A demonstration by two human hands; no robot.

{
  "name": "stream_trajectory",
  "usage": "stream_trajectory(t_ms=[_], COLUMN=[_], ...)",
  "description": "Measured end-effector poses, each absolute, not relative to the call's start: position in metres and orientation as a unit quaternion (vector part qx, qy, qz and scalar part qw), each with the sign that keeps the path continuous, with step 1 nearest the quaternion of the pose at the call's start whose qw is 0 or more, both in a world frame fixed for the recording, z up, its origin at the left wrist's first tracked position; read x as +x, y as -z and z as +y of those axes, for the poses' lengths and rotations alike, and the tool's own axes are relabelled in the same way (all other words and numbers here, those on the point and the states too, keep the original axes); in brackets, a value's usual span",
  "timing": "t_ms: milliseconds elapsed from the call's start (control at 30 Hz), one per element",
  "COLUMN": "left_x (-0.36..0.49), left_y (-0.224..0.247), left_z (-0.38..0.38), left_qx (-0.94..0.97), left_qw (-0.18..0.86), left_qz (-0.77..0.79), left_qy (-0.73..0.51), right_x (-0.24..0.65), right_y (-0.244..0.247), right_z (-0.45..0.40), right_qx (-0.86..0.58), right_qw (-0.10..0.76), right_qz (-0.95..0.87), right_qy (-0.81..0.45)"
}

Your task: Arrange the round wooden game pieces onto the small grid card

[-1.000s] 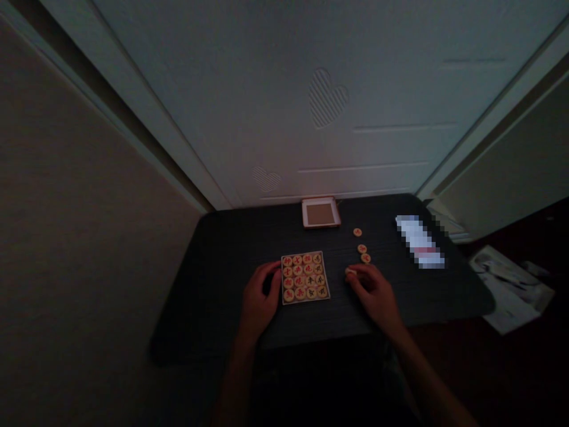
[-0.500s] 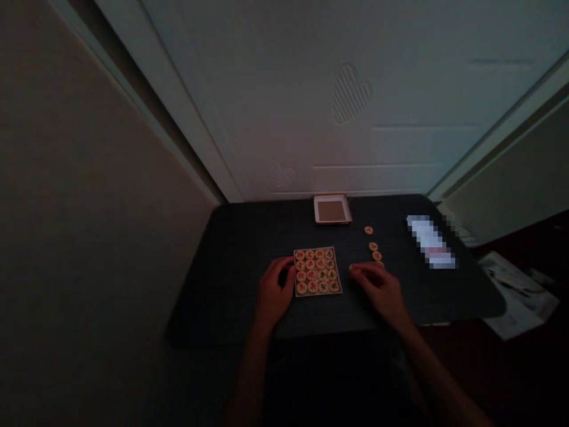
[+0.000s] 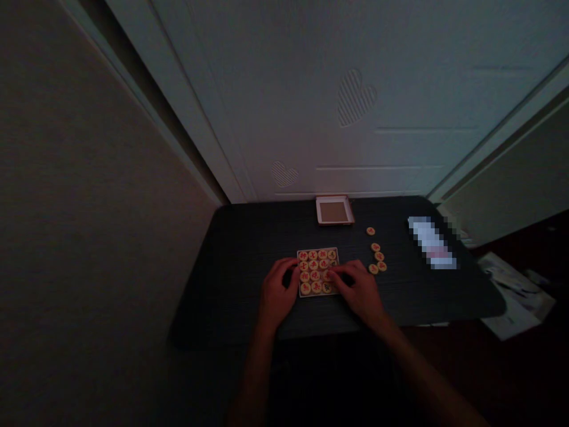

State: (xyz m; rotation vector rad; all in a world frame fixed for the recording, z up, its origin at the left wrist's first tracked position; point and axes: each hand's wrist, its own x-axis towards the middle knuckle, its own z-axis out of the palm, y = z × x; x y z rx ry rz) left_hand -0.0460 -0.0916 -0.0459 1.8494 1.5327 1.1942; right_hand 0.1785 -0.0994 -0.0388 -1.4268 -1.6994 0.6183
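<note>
A shallow square box (image 3: 317,249) holds rows of round Chinese chess pieces (image 3: 315,276), marked in red and some in dark characters. My left hand (image 3: 278,293) grips the box's left side, fingers and thumb curved against its edge. Over the right part of the box, my right hand (image 3: 361,292) pinches a chess piece between thumb and fingertips. The fingers mostly cover that piece and the box's right edge. Just right of this hand, several loose chess pieces (image 3: 379,257) lie in a cluster, with a single chess piece (image 3: 370,231) farther back.
An open box lid (image 3: 335,212) rests at the back of the dark table (image 3: 249,237), near a white door (image 3: 267,107) with heart patterns. A pixelated bright object (image 3: 431,242) lies at the right. Beyond the table's right edge, papers (image 3: 515,296) sit lower down.
My right hand has moved left from the table to over the box, carrying a piece. More loose pieces show where it was. My left hand stays at the box's side.
</note>
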Motion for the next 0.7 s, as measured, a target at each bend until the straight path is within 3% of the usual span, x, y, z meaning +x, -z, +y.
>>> stream_trajectory(t_ms=[467, 700], left_x=[-0.045, -0.044], left_y=[0.045, 0.044], left_z=[-0.093, -0.094], left_qx=[0.684, 0.679], left_qw=[0.209, 0.213], left_qz=[0.559, 0.559], left_qy=[-0.419, -0.426], right_x=[0.176, 0.19], right_y=[0.042, 0.043], right_z=[-0.102, -0.112], right_qx=[-0.529, -0.474], right_qw=[0.416, 0.351], right_qz=[-0.729, -0.799], right_qy=[-0.125, -0.112])
